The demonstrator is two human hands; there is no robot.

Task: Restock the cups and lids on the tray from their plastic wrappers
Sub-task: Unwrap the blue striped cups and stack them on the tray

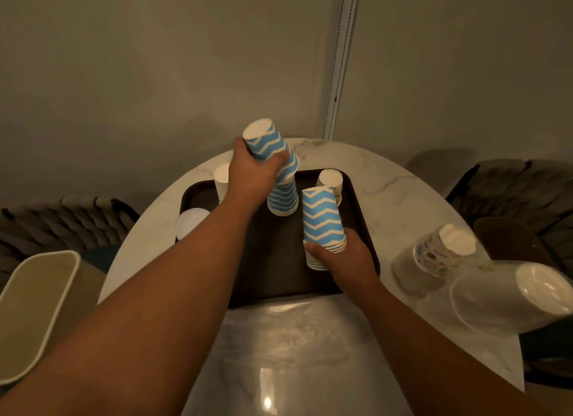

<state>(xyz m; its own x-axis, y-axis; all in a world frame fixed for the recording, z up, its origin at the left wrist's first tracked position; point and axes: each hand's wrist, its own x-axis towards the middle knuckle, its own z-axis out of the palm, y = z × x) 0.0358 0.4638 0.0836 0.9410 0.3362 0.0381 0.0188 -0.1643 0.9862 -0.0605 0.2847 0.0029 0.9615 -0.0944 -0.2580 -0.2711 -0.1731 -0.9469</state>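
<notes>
From my remote seat, the scene reads left to right across a round marble counter (387, 179). A pale bin (34, 310) stands at the far left, off the counter, probably there to take the spent wrappers. On the dark tray (273, 276), a stack of white lids (189, 221) lies at the left edge beside a plain white cup stack (220, 179).

The left hand (251, 173) is curled around the upper part of a tall, upside-down stack of blue zigzag cups (280, 179), tilting its top toward the wall while its base sits on the tray; I judge it is being steadied or split into a shorter pile. Just beside it, the right hand (338, 257) wraps the rims of a second blue zigzag stack (321, 223), holding it upright, mouth down, on the tray, likely setting it in place. Behind that stands a small patterned cup stack (331, 183).

Off the tray to the right, more patterned cups (443, 251) lie in a clear plastic wrapper, and a sleeve of white lids (521, 294) lies nearest the counter's edge; both are unopened stock, I judge. A clear sheet of plastic (294, 328) covers the near counter.
</notes>
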